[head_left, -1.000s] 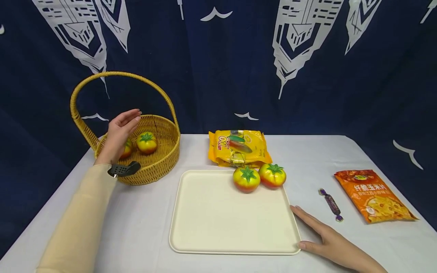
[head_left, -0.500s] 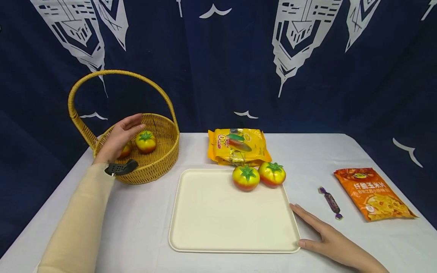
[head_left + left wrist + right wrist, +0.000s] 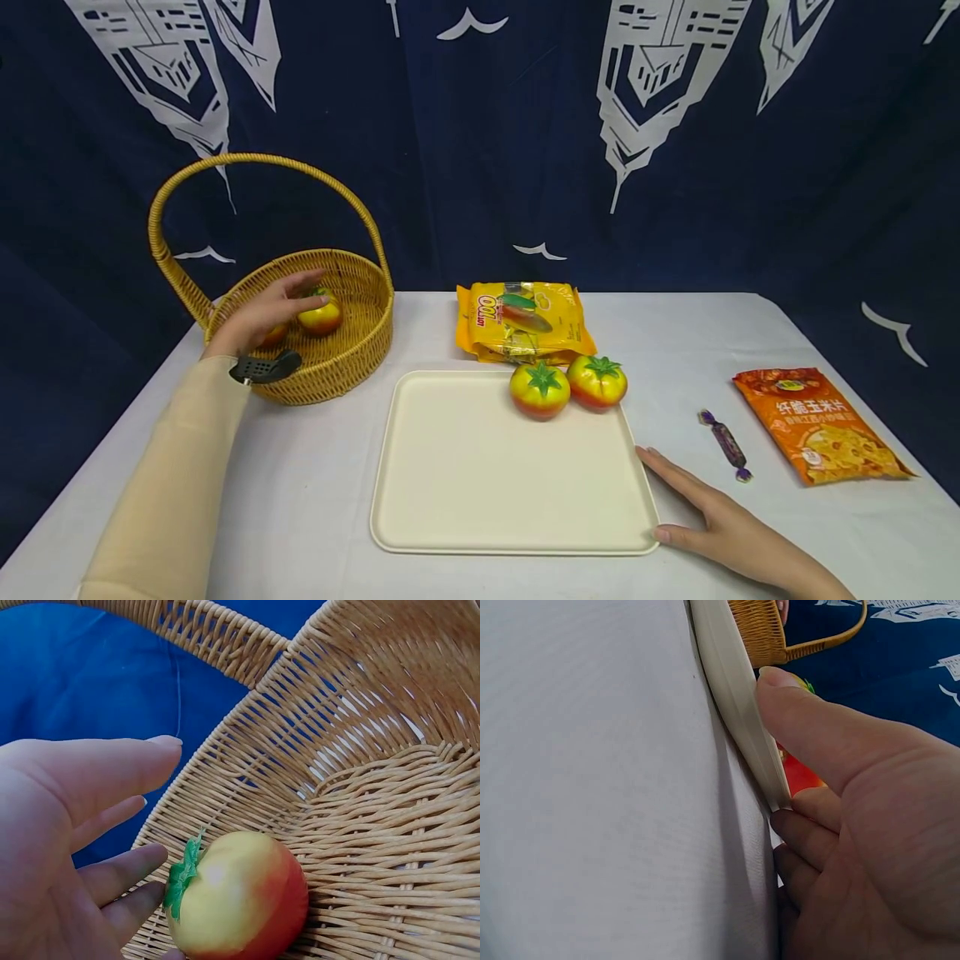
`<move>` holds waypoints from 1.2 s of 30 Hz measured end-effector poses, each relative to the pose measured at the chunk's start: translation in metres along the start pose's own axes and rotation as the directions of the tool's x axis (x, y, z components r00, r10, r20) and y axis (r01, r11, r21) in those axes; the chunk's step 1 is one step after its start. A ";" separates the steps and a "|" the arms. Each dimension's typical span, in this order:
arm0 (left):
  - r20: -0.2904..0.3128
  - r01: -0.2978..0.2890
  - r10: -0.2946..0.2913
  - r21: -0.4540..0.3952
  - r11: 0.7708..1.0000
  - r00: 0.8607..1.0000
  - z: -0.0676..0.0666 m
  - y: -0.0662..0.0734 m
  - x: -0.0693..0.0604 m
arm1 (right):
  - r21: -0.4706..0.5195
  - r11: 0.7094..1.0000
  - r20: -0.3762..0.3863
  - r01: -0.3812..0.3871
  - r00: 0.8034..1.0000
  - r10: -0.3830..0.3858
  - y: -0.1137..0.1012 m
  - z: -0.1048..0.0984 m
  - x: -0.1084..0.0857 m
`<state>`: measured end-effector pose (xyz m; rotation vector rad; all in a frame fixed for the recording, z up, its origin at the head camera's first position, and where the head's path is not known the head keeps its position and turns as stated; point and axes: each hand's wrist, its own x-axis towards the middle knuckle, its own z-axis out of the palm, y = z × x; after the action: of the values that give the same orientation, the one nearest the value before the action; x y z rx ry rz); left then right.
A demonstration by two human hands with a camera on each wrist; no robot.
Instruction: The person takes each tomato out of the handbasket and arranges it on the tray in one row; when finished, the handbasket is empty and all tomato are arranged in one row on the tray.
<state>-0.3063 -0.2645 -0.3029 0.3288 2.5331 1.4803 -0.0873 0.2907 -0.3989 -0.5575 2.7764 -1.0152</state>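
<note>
My left hand (image 3: 262,315) reaches into the wicker basket (image 3: 352,367), its fingers stretched over a yellow-red toy tomato (image 3: 321,320). In the left wrist view that tomato (image 3: 238,896) lies beside the fingertips, with its green leafy top facing the hand; the fingers are not closed round it. A second tomato (image 3: 275,336) in the basket is partly hidden by the hand. My right hand (image 3: 723,529) rests with extended fingers and thumb against the right edge of the cream tray (image 3: 510,475). Two more tomatoes, one (image 3: 540,390) and another (image 3: 597,383), sit at the tray's far right corner.
Behind the tray lies a yellow snack packet (image 3: 525,323) with a mango picture. To the right are a purple wrapped candy (image 3: 726,444) and an orange chip bag (image 3: 823,427). The basket's tall handle (image 3: 277,160) arches over the left arm's side. A dark blue curtain hangs behind.
My left hand has lowered into the basket and shifted slightly right over the tomato, now covering part of it. The right hand stays at the tray's edge.
</note>
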 end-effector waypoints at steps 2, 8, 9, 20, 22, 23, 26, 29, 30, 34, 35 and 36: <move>0.009 -0.004 0.004 0.008 1.000 1.000 0.000 0.000 0.001 | 0.006 1.000 -0.002 0.006 1.000 -0.006 0.000 0.000 0.000; -0.003 -0.006 0.006 -0.002 1.000 1.000 0.001 -0.003 0.003 | 0.012 1.000 -0.005 0.010 1.000 -0.010 0.001 -0.001 0.000; -0.002 -0.003 0.003 -0.003 1.000 1.000 0.001 -0.003 0.003 | 0.009 1.000 -0.002 0.004 1.000 -0.004 0.002 -0.001 0.000; 0.027 0.067 -0.067 0.008 0.998 0.997 0.001 -0.003 0.004 | -0.049 0.999 0.007 -0.023 1.000 0.024 0.001 -0.002 0.002; 0.068 0.101 -0.100 -0.007 0.995 0.993 0.003 -0.006 0.004 | -0.045 0.999 0.018 -0.030 0.999 0.031 0.002 -0.002 0.002; 0.098 0.122 -0.120 -0.017 0.992 0.988 0.003 -0.008 0.003 | -0.037 0.999 0.031 -0.039 0.999 0.040 0.002 -0.002 0.002; 0.185 0.173 -0.166 -0.020 0.985 0.969 0.006 -0.012 0.002 | -0.011 0.999 0.069 -0.053 0.996 0.054 0.004 -0.001 0.001; 0.232 0.194 -0.183 -0.023 0.981 0.955 0.007 -0.014 0.001 | 0.014 0.999 0.075 -0.034 0.997 0.033 0.006 0.000 0.001; 0.238 0.194 -0.183 -0.023 0.981 0.954 0.008 -0.014 0.001 | 0.023 1.000 0.073 -0.021 0.997 0.020 0.007 0.000 0.001; 0.235 0.181 -0.172 -0.016 0.983 0.956 0.007 -0.013 0.001 | 0.049 0.999 0.070 0.024 0.997 -0.027 0.007 0.000 0.002; 0.229 0.177 -0.170 -0.012 0.984 0.958 0.007 -0.012 0.002 | 0.046 0.998 0.066 0.033 0.997 -0.036 0.007 0.000 0.003; 0.224 0.175 -0.167 -0.014 0.984 0.960 0.006 -0.011 0.002 | 0.041 0.998 0.060 0.038 0.997 -0.041 0.007 -0.001 0.004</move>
<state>-0.3079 -0.2644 -0.3159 0.2474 2.2949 1.3400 -0.0929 0.2949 -0.4028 -0.6297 2.6958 -1.0413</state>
